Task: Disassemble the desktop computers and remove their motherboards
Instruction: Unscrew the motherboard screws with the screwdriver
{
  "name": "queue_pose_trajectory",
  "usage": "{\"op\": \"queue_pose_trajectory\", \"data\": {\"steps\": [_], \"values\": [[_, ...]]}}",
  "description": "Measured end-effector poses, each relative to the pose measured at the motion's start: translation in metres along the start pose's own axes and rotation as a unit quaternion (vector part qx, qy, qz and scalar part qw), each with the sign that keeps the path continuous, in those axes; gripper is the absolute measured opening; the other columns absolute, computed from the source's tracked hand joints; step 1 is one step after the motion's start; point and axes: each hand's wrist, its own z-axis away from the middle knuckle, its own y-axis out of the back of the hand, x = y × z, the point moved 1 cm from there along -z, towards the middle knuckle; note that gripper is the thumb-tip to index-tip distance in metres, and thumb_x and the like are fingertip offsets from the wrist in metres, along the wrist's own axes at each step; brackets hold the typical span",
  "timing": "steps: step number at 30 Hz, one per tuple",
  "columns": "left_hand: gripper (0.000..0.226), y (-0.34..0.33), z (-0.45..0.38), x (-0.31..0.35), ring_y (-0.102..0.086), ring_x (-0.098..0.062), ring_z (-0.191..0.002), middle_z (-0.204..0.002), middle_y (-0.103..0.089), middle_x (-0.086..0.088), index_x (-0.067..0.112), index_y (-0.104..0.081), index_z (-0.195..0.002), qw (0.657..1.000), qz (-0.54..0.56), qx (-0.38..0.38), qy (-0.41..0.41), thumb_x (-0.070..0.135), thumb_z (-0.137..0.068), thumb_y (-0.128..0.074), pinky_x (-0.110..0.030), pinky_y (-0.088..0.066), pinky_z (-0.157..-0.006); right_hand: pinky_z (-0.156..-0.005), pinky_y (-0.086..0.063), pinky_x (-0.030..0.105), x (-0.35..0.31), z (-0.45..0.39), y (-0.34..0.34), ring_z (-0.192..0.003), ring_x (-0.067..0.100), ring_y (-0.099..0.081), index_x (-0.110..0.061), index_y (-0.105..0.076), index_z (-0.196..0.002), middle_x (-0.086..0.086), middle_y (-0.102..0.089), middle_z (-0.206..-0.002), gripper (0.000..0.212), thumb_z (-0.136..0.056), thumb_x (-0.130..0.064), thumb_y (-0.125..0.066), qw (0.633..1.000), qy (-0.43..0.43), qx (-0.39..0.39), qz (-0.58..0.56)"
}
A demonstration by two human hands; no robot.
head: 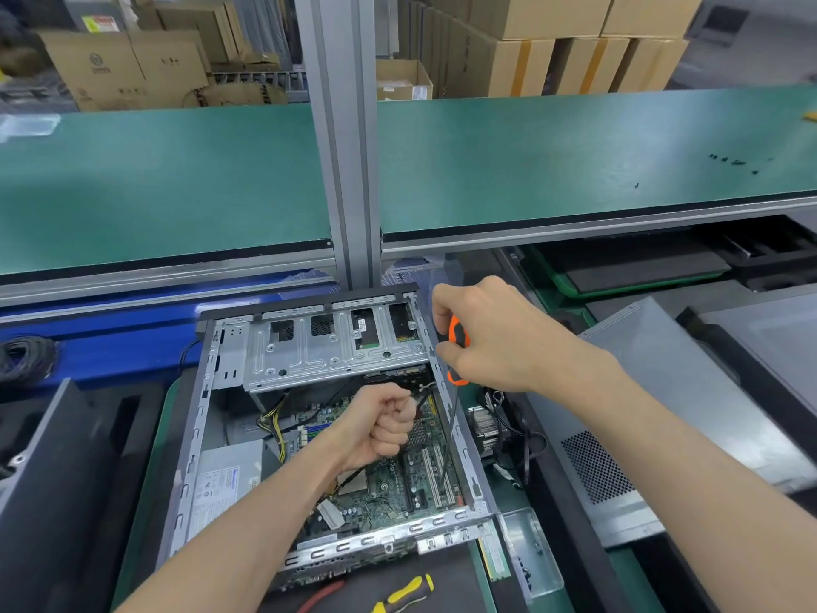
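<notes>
Inside the open case (247, 435), left hand (384, 424) fingers clench cables; right hand (490, 334) fingers grip the orange screwdriver (457, 334) over the motherboard (398, 488).

2 bare forearms, no sleeves, left hand (383, 424) and right hand (490, 334) ungloved.
</notes>
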Motion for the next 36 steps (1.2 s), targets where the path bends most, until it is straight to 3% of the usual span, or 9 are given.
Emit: {"op": "queue_pose_trajectory", "data": {"steps": [6,10,16,19,21,27,29,32,36], "values": [[0.019,-0.006,0.003,-0.008,-0.025,-0.016,-0.043,-0.046,-0.04,0.003,0.034,-0.078,-0.094,0.923,-0.375,0.019,-0.086,0.039,-0.076,-0.083,-0.022,-0.026,-0.048,-0.059,-0.05,0.037,-0.001,-0.004,-0.001,-0.065,0.01,-0.052,-0.03,-0.044,-0.079,-0.011,-0.053,-0.061,0.024,-0.08,-0.018,-0.065,1.0,0.001,-0.003,0.001],[0.019,-0.015,-0.004,-0.015,-0.047,-0.024,-0.057,-0.068,-0.071,-0.011,0.033,-0.081,-0.084,0.92,-0.385,0.025,-0.068,0.045,-0.071,-0.086,-0.036,-0.04,-0.065,-0.056,-0.041,0.031,-0.001,-0.006,-0.003,-0.063,0.006,-0.05,-0.029,-0.044,-0.08,-0.011,-0.053,-0.06,0.024,-0.082,-0.017,-0.065,1.0,0.007,-0.005,-0.005],[0.033,-0.019,-0.005,-0.018,-0.051,-0.03,-0.068,-0.082,-0.074,-0.017,0.03,-0.081,-0.082,0.924,-0.375,0.02,-0.077,0.055,-0.061,-0.083,-0.043,-0.044,-0.07,-0.064,-0.049,0.034,-0.001,-0.009,-0.008,-0.063,0.002,-0.052,-0.024,-0.048,-0.085,-0.013,-0.055,-0.058,0.02,-0.084,-0.017,-0.068,1.0,0.012,-0.003,-0.026],[0.024,-0.022,-0.003,-0.017,-0.055,-0.033,-0.071,-0.084,-0.075,-0.016,0.029,-0.081,-0.081,0.922,-0.38,0.022,-0.075,0.047,-0.064,-0.085,-0.055,-0.051,-0.08,-0.059,-0.039,0.032,-0.001,-0.01,-0.011,-0.059,0.001,-0.045,-0.022,-0.048,-0.089,-0.013,-0.05,-0.057,0.02,-0.086,-0.019,-0.068,0.999,0.019,0.005,-0.03],[0.008,-0.025,-0.002,-0.015,-0.062,-0.037,-0.072,-0.083,-0.077,-0.009,0.031,-0.081,-0.078,0.917,-0.39,0.023,-0.077,0.032,-0.071,-0.086,-0.051,-0.053,-0.083,-0.058,-0.035,0.032,-0.001,-0.01,-0.013,-0.056,0.002,-0.043,-0.021,-0.047,-0.092,-0.012,-0.048,-0.056,0.021,-0.087,-0.019,-0.067,0.999,0.023,0.008,-0.034],[0.005,-0.022,-0.003,-0.02,-0.058,0.007,-0.052,-0.065,-0.071,0.016,0.02,-0.081,-0.085,0.914,-0.398,0.005,-0.08,0.019,-0.08,-0.083,-0.005,-0.042,-0.058,-0.058,-0.043,0.036,-0.002,-0.011,-0.02,-0.055,0.004,-0.046,-0.022,-0.047,-0.092,-0.009,-0.05,-0.055,0.021,-0.088,-0.022,-0.068,0.999,0.033,0.001,-0.038],[0.004,-0.021,-0.004,-0.022,-0.046,0.004,-0.039,-0.059,-0.069,0.013,0.018,-0.081,-0.084,0.914,-0.397,0.006,-0.083,0.02,-0.08,-0.082,-0.006,-0.035,-0.045,-0.06,-0.044,0.036,-0.002,-0.011,-0.023,-0.055,0.004,-0.046,-0.021,-0.047,-0.092,-0.01,-0.05,-0.055,0.021,-0.088,-0.022,-0.068,0.999,0.04,0.002,-0.035],[0.006,-0.019,-0.008,-0.024,-0.048,-0.016,-0.049,-0.073,-0.074,-0.011,0.024,-0.081,-0.082,0.914,-0.398,0.016,-0.075,0.028,-0.079,-0.084,-0.021,-0.041,-0.052,-0.06,-0.044,0.035,-0.002,-0.012,-0.026,-0.057,0.005,-0.049,-0.021,-0.046,-0.091,-0.01,-0.053,-0.057,0.022,-0.088,-0.022,-0.068,0.998,0.047,-0.001,-0.033],[0.003,-0.015,-0.012,-0.026,-0.055,-0.012,-0.054,-0.077,-0.076,-0.005,0.032,-0.081,-0.079,0.913,-0.402,0.01,-0.07,0.031,-0.078,-0.084,-0.021,-0.047,-0.059,-0.058,-0.045,0.035,-0.001,-0.014,-0.029,-0.053,0.005,-0.046,-0.022,-0.045,-0.091,-0.011,-0.047,-0.054,0.023,-0.087,-0.021,-0.068,0.998,0.051,0.005,-0.04]]}}
